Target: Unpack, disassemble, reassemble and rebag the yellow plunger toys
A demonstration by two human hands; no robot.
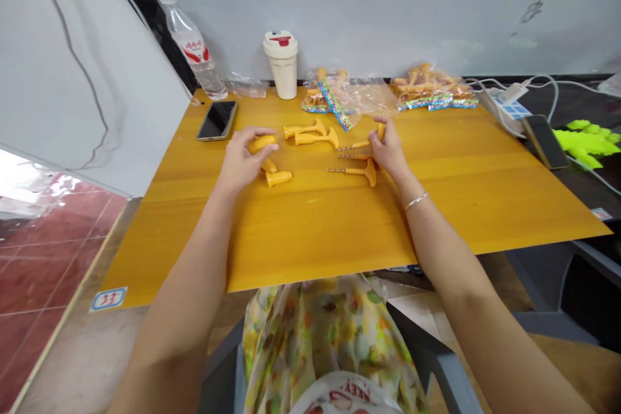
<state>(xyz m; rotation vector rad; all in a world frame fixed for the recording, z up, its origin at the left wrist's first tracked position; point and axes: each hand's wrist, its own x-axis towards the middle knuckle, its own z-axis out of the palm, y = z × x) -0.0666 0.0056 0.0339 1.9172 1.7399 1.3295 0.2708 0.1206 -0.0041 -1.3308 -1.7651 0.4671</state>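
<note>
My left hand (246,158) is closed round a yellow plastic sleeve (262,143). Just below its fingers, another yellow sleeve (279,178) lies on the wooden table (310,226). My right hand (387,145) pinches the yellow handle of a corkscrew (361,144) whose metal spiral points left. Two more corkscrews lie beneath it, the lowest one (354,171) in full view and the middle one (356,156) partly hidden by the hand. Between my hands, farther back, two closed yellow corkscrews (317,138) rest side by side.
Along the back stand a water bottle (194,45) and a white cup (283,68), with bags of yellow pieces (429,87) beside them. A phone (217,120) lies at the left. At the right are a power strip (504,107), cables and another phone (544,141).
</note>
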